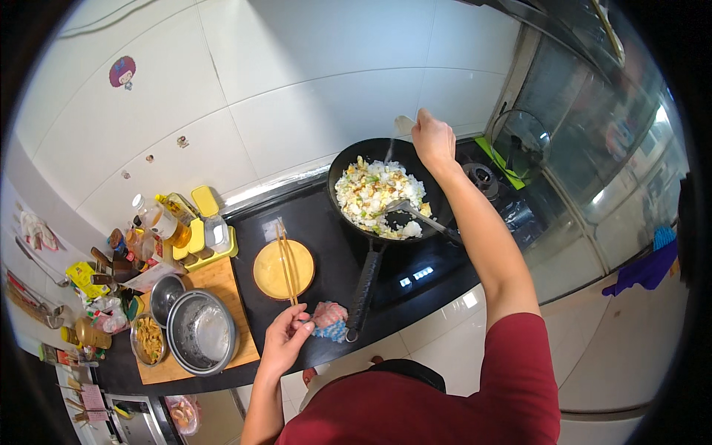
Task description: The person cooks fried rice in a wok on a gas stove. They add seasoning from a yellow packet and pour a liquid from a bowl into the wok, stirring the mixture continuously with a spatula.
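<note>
R hand (435,141), closed round a pale scoop (404,125), held it above the rice (378,189) in the wok (348,157); a jerk prob. would've over-dumped. L hand (282,337), nearly closed, pinched 2 chopsticks (287,263) over the yellow bowl (266,273); a careless swing could've knocked the wok handle (365,285) nearby.

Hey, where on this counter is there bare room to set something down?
Bare black counter lies between the yellow dish and the wok handle, plus a narrower strip between dish and cutting board. The board is crowded with a gray pot and metal bowls.
</note>
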Action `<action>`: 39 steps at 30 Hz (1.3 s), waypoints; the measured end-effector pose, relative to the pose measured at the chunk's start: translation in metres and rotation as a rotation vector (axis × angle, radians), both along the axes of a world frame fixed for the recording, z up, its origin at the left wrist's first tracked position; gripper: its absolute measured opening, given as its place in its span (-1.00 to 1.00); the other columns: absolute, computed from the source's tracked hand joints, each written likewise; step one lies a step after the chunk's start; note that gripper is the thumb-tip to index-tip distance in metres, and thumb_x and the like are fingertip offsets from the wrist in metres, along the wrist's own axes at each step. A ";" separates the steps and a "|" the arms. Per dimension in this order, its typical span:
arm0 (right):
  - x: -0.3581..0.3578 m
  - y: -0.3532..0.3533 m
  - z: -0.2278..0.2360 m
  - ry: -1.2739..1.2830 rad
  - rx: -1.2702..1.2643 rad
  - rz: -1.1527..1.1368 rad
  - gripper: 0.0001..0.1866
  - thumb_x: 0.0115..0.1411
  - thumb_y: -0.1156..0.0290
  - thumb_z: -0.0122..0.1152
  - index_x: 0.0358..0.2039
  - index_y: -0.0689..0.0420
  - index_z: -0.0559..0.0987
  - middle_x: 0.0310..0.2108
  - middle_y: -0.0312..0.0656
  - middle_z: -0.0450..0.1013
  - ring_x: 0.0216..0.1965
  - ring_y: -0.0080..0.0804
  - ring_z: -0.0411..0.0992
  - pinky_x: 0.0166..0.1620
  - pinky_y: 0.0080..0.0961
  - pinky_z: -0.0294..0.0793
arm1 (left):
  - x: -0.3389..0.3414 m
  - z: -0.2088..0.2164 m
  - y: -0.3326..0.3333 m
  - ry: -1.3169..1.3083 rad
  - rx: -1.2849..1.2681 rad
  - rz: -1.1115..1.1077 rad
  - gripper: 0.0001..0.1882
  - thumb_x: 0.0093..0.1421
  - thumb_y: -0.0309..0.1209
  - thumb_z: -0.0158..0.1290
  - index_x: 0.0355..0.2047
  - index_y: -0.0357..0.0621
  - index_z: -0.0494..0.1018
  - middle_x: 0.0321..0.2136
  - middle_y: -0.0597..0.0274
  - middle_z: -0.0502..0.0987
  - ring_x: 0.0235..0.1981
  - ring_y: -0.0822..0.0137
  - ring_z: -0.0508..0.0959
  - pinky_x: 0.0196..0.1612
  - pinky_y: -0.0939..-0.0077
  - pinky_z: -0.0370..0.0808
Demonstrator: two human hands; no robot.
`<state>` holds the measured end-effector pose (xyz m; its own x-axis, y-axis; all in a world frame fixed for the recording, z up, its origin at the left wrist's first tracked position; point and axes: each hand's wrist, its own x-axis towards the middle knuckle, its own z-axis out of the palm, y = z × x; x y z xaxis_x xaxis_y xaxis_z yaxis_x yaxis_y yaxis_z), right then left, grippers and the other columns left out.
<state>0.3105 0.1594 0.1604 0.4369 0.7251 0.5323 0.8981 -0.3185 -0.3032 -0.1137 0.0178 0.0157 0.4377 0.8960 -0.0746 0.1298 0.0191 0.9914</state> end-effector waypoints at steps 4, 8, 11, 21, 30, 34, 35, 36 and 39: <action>-0.007 0.003 -0.012 -0.209 0.030 0.085 -0.89 0.20 0.42 0.00 -0.28 0.11 0.45 -0.42 0.05 0.52 -0.33 0.13 0.51 -0.26 0.00 0.47 | -0.007 -0.002 0.001 -0.009 -0.018 0.014 -0.57 0.19 -0.43 0.20 0.05 -0.31 0.43 -0.25 0.32 0.50 -0.35 0.59 0.42 -0.23 0.69 0.43; -0.008 -0.001 -0.020 -0.337 0.045 0.157 -0.88 0.19 0.46 0.00 -0.25 0.07 0.45 -0.46 -0.04 0.49 -0.41 0.06 0.52 -0.35 -0.05 0.48 | -0.017 -0.005 0.004 -0.019 -0.008 0.011 -0.57 0.19 -0.44 0.19 0.05 -0.33 0.42 -0.24 0.30 0.50 -0.35 0.59 0.42 -0.23 0.68 0.43; -0.009 -0.004 -0.025 -0.413 0.143 0.180 -0.81 0.17 0.47 0.00 -0.19 0.05 0.48 -0.47 -0.06 0.49 -0.44 0.02 0.52 -0.39 -0.09 0.49 | -0.024 -0.005 0.007 -0.012 -0.006 0.013 -0.57 0.19 -0.45 0.19 0.05 -0.33 0.42 -0.24 0.29 0.49 -0.34 0.59 0.42 -0.22 0.68 0.43; -0.078 0.018 -0.028 -0.261 0.055 0.187 -0.89 0.15 0.42 0.09 -0.29 0.10 0.45 -0.46 0.03 0.50 -0.41 0.11 0.50 -0.35 -0.04 0.48 | -0.074 0.002 0.021 0.058 0.026 -0.037 -0.56 0.22 -0.50 0.15 0.10 -0.32 0.37 -0.17 0.31 0.46 -0.26 0.58 0.43 -0.18 0.69 0.41; -0.322 0.151 -0.158 0.543 -0.028 0.427 -0.85 0.10 0.40 0.13 -0.57 0.17 0.49 -0.67 -0.18 0.52 -0.61 -0.39 0.52 -0.41 -0.41 0.51 | -0.188 -0.007 0.019 0.189 0.157 0.284 -0.57 0.15 -0.45 0.21 0.02 -0.31 0.44 -0.24 0.17 0.50 -0.38 0.46 0.48 -0.30 0.59 0.47; -0.420 0.171 -0.200 0.541 -0.131 0.228 -0.87 0.11 0.37 0.14 -0.41 0.15 0.56 -0.44 -0.02 0.55 -0.29 -0.03 0.55 -0.17 -0.21 0.52 | -0.261 -0.021 0.001 0.299 0.159 0.529 -0.56 0.12 -0.45 0.22 0.01 -0.32 0.45 -0.23 0.13 0.50 -0.35 0.42 0.50 -0.30 0.57 0.48; -0.436 0.172 -0.203 0.610 -0.198 0.184 -0.84 0.14 0.36 0.12 -0.33 0.14 0.57 -0.32 0.04 0.55 -0.20 0.05 0.53 -0.10 -0.16 0.50 | -0.278 -0.025 -0.005 0.313 0.145 0.601 -0.56 0.12 -0.45 0.22 0.01 -0.33 0.45 -0.22 0.13 0.50 -0.35 0.42 0.50 -0.29 0.56 0.48; -0.448 0.171 -0.206 0.671 -0.271 0.133 -0.81 0.17 0.35 0.11 -0.26 0.14 0.59 -0.20 0.11 0.54 -0.10 0.13 0.50 -0.02 -0.11 0.48 | -0.294 -0.028 -0.010 0.358 0.115 0.645 -0.53 0.12 -0.42 0.21 0.03 -0.32 0.43 -0.18 0.11 0.48 -0.29 0.35 0.50 -0.23 0.50 0.47; -0.453 0.184 -0.241 0.739 -0.380 0.215 -0.74 0.17 0.32 0.14 -0.21 0.21 0.56 -0.13 0.17 0.51 -0.04 0.18 0.46 0.01 -0.09 0.46 | -0.326 -0.038 -0.012 0.549 0.254 0.758 -0.51 0.13 -0.40 0.19 0.06 -0.32 0.41 -0.14 0.07 0.46 -0.21 0.23 0.49 -0.16 0.43 0.46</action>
<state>-0.1426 0.3435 -0.0806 0.4085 0.9034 -0.1305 0.5647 -0.3624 -0.7415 -0.4393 0.0059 -0.0223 -0.3008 0.9436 0.1380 0.6173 0.0823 0.7824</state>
